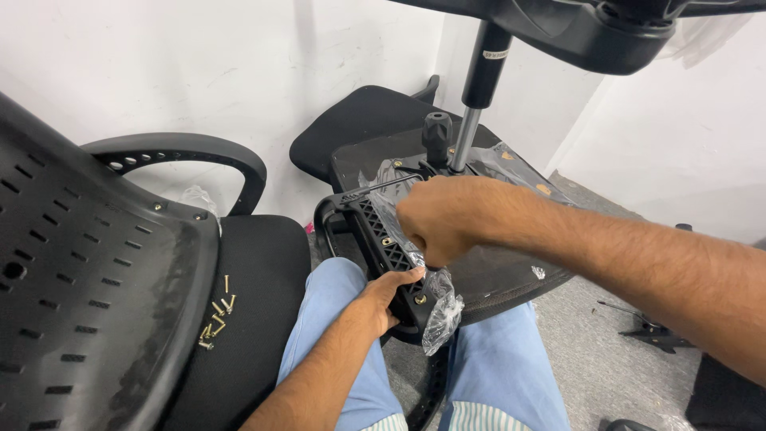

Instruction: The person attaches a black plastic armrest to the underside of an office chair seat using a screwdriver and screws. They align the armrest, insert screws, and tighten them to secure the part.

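An upturned black chair seat [511, 275] rests across my lap, its gas cylinder [479, 96] pointing up. A black plastic armrest bracket [383, 239] with brass bolts lies along its near edge, wrapped partly in clear plastic film [441, 307]. My left hand [381, 299] grips the lower end of that bracket. My right hand [443, 217] is closed into a fist above the bracket's middle; what it holds is hidden. A black knob [436, 132] stands beside the cylinder.
A second black chair [88, 263] stands at my left, with several brass screws [217, 313] lying on its seat cushion. Another seat cushion [367, 120] leans on the white wall. A chair base [590, 32] hangs overhead. Small tools [646, 327] lie on the grey floor.
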